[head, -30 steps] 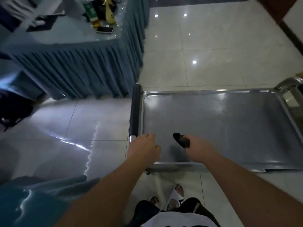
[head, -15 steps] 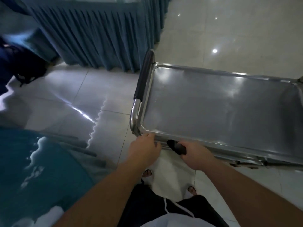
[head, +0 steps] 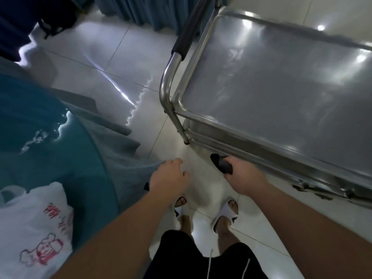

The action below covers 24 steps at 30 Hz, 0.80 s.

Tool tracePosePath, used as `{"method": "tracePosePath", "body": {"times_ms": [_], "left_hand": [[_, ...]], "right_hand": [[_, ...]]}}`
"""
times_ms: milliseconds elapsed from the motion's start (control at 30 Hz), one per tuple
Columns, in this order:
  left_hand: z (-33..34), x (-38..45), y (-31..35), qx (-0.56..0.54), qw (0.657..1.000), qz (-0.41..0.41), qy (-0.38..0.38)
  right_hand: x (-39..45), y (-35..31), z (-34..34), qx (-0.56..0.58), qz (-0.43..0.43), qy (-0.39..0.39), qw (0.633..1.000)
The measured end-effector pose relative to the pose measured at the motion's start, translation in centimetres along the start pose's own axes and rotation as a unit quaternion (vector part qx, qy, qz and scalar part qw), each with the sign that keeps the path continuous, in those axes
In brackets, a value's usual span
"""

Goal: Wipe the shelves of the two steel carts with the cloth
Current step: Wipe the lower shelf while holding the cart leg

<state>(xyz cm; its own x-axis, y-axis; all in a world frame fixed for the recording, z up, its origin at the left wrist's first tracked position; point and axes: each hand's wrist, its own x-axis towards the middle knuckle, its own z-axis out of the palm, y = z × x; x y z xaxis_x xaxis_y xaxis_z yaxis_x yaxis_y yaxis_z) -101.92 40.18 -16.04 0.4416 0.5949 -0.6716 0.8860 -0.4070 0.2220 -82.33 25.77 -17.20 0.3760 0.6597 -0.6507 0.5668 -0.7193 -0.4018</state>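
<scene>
R hand (head: 242, 178) grips dark rolled cloth (head: 221, 165), fingers curled round it, just below near edge of steel cart (head: 271, 81), w/ top shelf up and to its right. L hand (head: 171, 176) hangs free beside it, fingers loosely bent, holding nothing, above 2 white slippers (head: 226, 213).

Left hand (head: 170, 177) off the cart's near rim, which it touched half a second ago; now in the air over the floor tiles, fingers loosely curled, holding nothing. Right hand (head: 242, 176) with the dark cloth (head: 221, 163) dropped from the top shelf (head: 281, 81) to below its near edge, fingertips beside the lower rail (head: 251, 151). View tipped downward.
</scene>
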Motion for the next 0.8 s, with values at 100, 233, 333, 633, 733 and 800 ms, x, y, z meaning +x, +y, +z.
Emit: {"method": "tracePosePath", "body": {"times_ms": [100, 233, 333, 633, 733, 800], "left_hand": [[0.8, 2.3, -1.9, 0.029, 1.0, 0.001, -0.002], [1.4, 6.3, -3.3, 0.069, 0.997, 0.033, -0.005], [1.8, 9.3, -3.8, 0.057, 0.998, 0.033, -0.002], [6.4, 21.8, -6.4, 0.023, 0.998, -0.002, 0.063], [7.5, 25.9, -7.7, 0.0, 0.992, 0.01, 0.123], [8.1, 28.2, -8.2, -0.056, 0.981, 0.017, 0.183]], "right_hand": [[1.8, 0.4, 2.0, 0.024, 0.014, 0.024, 0.999], [5.3, 0.2, 4.3, 0.055, 0.038, 0.06, 0.996], [8.8, -0.3, 5.7, 0.073, 0.038, 0.076, 0.994], [20.2, 1.0, 9.3, 0.078, -0.052, 0.166, 0.982], [23.7, 2.8, 10.2, 0.076, -0.065, 0.191, 0.976], [25.9, 3.5, 10.7, 0.074, -0.075, 0.22, 0.97]]}}
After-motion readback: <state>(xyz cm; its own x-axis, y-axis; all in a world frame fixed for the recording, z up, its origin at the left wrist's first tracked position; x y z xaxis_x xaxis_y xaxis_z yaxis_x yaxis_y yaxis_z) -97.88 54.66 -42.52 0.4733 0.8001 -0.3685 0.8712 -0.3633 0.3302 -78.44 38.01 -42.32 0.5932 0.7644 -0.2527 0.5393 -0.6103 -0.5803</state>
